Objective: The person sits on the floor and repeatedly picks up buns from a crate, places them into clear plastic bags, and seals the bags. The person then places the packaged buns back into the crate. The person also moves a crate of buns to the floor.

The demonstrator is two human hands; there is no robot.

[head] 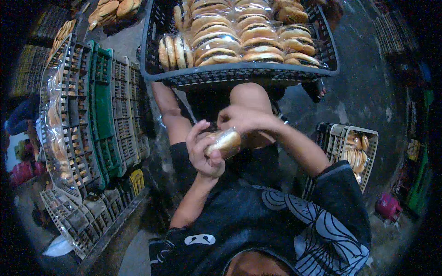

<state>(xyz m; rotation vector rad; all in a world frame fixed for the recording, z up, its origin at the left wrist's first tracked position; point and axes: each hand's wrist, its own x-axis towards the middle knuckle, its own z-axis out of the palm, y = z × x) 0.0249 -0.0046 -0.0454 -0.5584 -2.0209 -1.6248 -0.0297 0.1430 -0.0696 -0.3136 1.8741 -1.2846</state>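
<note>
My left hand (205,151) is closed around a filled bun in clear plastic wrap (226,143), held above my lap. Just above the bun's far end is my right hand (236,117), blurred and bent at the wrist; its fingertips are hard to make out, and whether they grip the wrap cannot be told. In front of me stands a dark plastic crate (241,70) with rows of filled buns in clear wrap (217,38). Some buns at its left (176,51) stand on edge.
Stacked plastic crates, one green (103,120), stand at the left with wrapped buns. A pale crate (371,138) of buns is at the right. Loose buns (114,12) lie at the upper left. Another person (20,119) is at the far left edge. A pink object (388,207) is at the lower right.
</note>
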